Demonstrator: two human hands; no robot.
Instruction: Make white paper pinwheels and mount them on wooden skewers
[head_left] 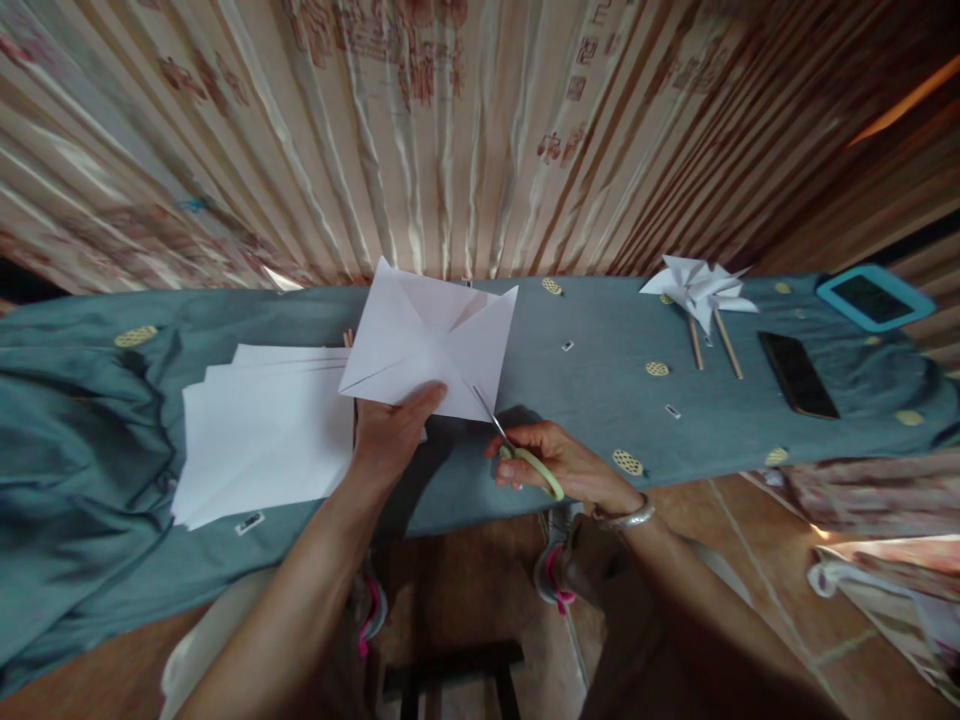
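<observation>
A square sheet of white paper (420,325) with diagonal creases is held up above the cloth by my left hand (394,430), thumb on top and fingers underneath. Slits run inward from some of its corners. My right hand (544,455) grips a pair of scissors (536,468) with yellow-green handles. Their blades lie at the paper's lower right corner, along the diagonal there. To the left, partly under my left wrist, rests a stack of white paper sheets (270,430). Tips of thin wooden sticks (348,339) show behind the held sheet.
Two white paper pinwheels (701,290) on wooden sticks lie at the right. Past them are a dark phone (797,374) and a blue-framed tablet (875,297). A green cloth (585,410) covers the narrow table. Pleated curtains (450,140) hang right behind it.
</observation>
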